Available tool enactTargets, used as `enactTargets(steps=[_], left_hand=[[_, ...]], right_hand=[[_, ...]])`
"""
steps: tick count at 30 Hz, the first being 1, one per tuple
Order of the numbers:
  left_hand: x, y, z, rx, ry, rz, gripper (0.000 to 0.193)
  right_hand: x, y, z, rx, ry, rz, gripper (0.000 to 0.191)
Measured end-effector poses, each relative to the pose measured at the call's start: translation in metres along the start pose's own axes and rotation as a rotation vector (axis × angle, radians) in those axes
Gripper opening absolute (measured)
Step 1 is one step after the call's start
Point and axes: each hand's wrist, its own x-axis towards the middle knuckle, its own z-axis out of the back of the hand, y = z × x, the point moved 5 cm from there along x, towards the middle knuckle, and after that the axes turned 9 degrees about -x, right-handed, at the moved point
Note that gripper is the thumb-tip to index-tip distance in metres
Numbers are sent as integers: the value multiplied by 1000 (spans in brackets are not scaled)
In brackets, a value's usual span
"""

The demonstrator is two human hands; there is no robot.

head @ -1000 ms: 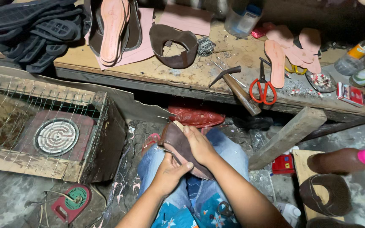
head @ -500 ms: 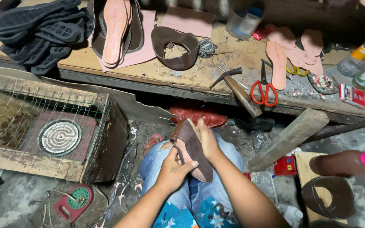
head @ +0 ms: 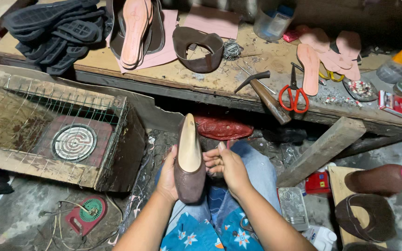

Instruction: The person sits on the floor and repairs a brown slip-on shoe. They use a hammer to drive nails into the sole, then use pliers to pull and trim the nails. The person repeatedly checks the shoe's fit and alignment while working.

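A: Brown suede-like upper, stretched over a pale beige form: that is the shoe point(head: 189, 162) at lower centre of the frame, above the person's lap.

B: Why sole-side up?

A: It seems turned so the pale bottom faces the camera, toe pointing up toward the workbench point(head: 117, 62). The left hand point(head: 167, 176) wraps the heel end from the left side, clasping it firmly. The right hand point(head: 226, 165) presses its fingers against the right edge, pinching the brown material there.

B: And the tools?

A: Within reach along the bench edge: a hammer point(head: 264, 93) and red-handled scissors point(head: 294, 90) at upper right. A caged round heater coil point(head: 74, 142) sits left of centre.
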Motion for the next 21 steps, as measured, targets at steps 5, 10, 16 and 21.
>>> enactTargets(steps=[5,10,16,21], left_hand=[[-6,-10,-1,39,3,-37,80],[-12,-9,-5,46,100,-42,76],[-9,-3,3,91,119,-8,88],[-7,0,11,196,147,-46,92]], right_hand=[[0,-45,-6,29,-6,-102,47],[4,-67,-13,39,18,-190,41],[3,-65,-22,70,52,-211,37],[9,-64,-33,186,-9,-147,40]])
